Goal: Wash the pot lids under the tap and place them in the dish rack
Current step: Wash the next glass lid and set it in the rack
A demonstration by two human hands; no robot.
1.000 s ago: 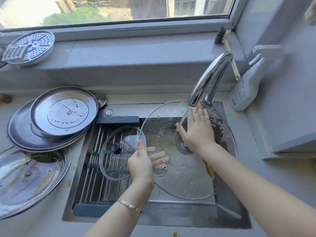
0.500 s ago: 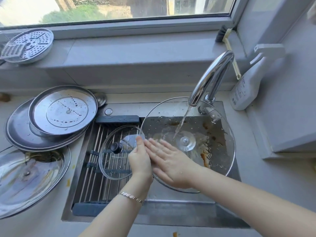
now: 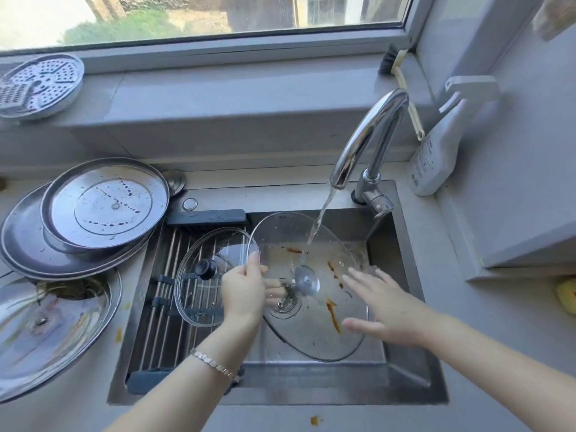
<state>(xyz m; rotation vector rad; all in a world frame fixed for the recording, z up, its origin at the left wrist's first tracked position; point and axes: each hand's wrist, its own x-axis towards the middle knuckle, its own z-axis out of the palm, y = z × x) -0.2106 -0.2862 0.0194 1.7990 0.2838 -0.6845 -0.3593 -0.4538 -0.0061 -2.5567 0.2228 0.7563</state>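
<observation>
A large glass pot lid with orange-brown smears tilts over the sink, under the running tap. My left hand grips its left rim, thumb on top and fingers behind the glass. My right hand lies against the lid's right side with fingers spread straight. Water falls onto the glass near its clear centre knob. A smaller glass lid with a black knob lies on the roll-up dish rack over the sink's left half.
Two stacked steel lids and a third dirty steel lid sit on the counter at left. A perforated steamer plate rests on the sill. A spray bottle and a brush stand right of the tap.
The lid has tipped and swung so that it faces more to the right. My right hand slid from the lid's left part across to its right edge. My left hand kept hold of the rim.
</observation>
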